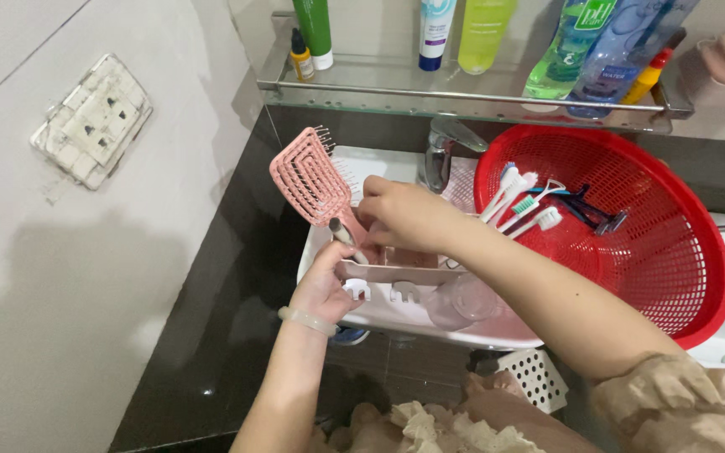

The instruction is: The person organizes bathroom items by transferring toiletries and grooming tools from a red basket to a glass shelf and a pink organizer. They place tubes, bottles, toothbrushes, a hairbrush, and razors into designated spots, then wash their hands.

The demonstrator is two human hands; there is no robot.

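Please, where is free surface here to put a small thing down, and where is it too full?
Free: the dark counter between the wall and the white sink, left of the left hand. Crowded: the sink, with both hands, the pink organiser and pink hairbrush; the red basket holding toothbrushes; the glass shelf of bottles.

The right hand [404,214] hid the pink hairbrush [312,178] handle's end. Bottles [480,29] on the glass shelf [463,88] were cropped by the top edge.
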